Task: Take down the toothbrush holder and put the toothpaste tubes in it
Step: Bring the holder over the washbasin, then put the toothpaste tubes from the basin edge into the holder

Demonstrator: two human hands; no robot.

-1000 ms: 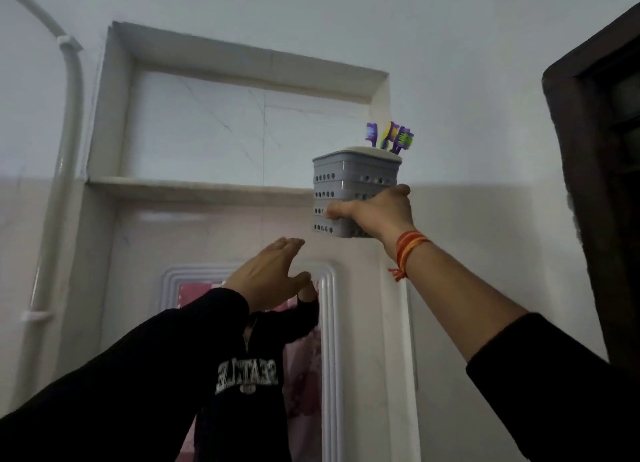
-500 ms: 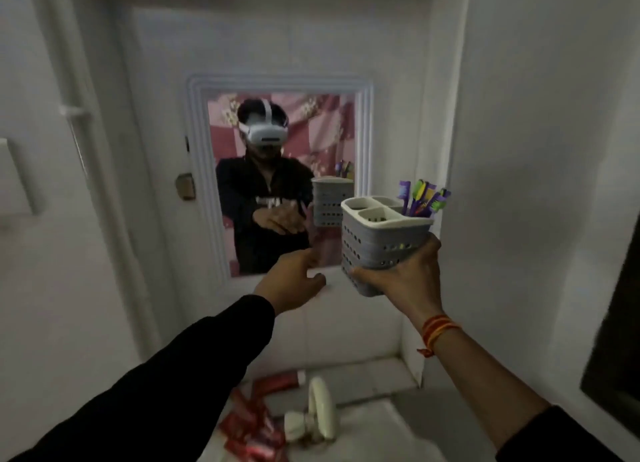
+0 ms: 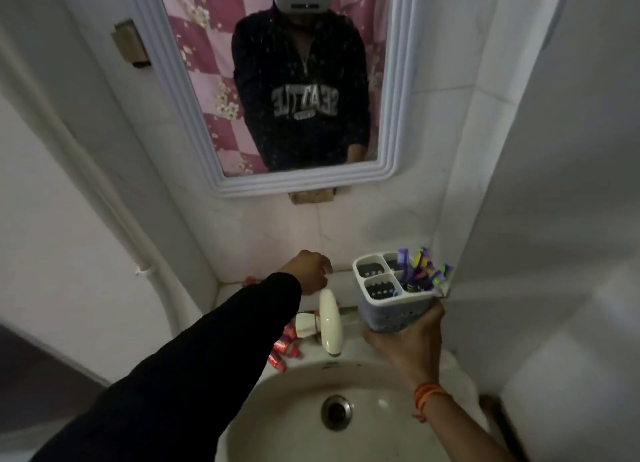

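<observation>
The right hand (image 3: 405, 344) grasps the holder (image 3: 391, 302) from below, fingers wrapped round its base, and keeps it upright in the air over the right rim of the sink (image 3: 277, 423). The left hand (image 3: 311, 271) is loosely curled with its knuckles up, above the ledge (image 3: 235, 288) behind the tap (image 3: 329, 323); whether anything is in it cannot be told. Its arm wears a black sleeve (image 3: 194, 368), and orange threads (image 3: 427, 394) circle the right wrist.

Nearest is the white sink, with a metal drain (image 3: 336, 411) at its middle. The cream tap stands at its back rim, its spout over the bowl. Left of the tap, red tubes (image 3: 284, 347) lie in a heap on the ledge, partly hidden by the sleeve; another red bit shows further back by the left hand. White tiled walls close in on both sides, and a white pipe (image 3: 104, 205) runs down the left one. Further back hangs a mirror (image 3: 394, 115) in a white moulded frame, reflecting a person in a dark sweatshirt before a pink checked cloth.

The holder is a grey-white plastic box with small holes in its sides and four compartments on top. The two left ones are empty; purple, yellow and green toothbrushes (image 3: 420, 271) crowd the right side, tilted to the right.
</observation>
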